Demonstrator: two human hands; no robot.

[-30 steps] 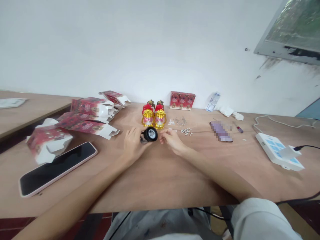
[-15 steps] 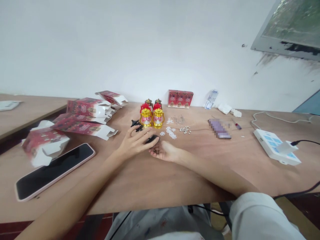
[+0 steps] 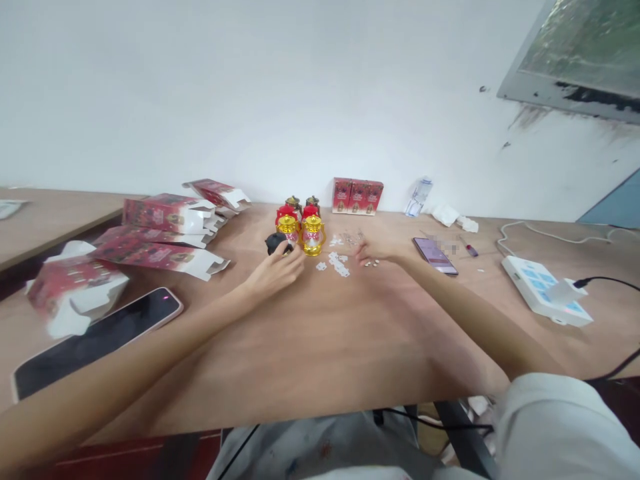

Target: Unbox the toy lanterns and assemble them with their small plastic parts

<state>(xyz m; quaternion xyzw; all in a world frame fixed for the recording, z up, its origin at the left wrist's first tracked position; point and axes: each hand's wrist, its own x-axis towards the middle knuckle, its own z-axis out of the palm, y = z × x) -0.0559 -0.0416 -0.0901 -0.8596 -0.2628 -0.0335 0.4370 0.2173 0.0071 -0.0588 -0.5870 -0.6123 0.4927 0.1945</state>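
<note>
My left hand [image 3: 277, 270] is closed round a small black lantern [image 3: 276, 243], just in front of the standing lanterns. Two gold lanterns [image 3: 313, 240] stand in front, with red lanterns [image 3: 281, 215] behind them and dark bronze ones [image 3: 293, 200] at the back. To the right, my right hand [image 3: 376, 251] hovers at the small round metal pieces [image 3: 370, 265], its fingers bent together; whatever they pinch is too small to make out. White cut-out pieces [image 3: 339, 265] lie between the hands. Behind my right hand are thin small parts [image 3: 356, 237], partly covered.
Opened red cartons [image 3: 150, 250] pile up at the left, beside a phone [image 3: 110, 333]. Red boxes [image 3: 357, 196] stand against the wall. Farther right are a second phone [image 3: 434, 255], a screwdriver [image 3: 471, 251], crumpled white paper [image 3: 445, 214] and a white power strip [image 3: 543, 290] with cables.
My right hand has left the black lantern and moved right and away from me to the small metal pieces. My left hand has turned the lantern more upright. The view has shifted slightly.
</note>
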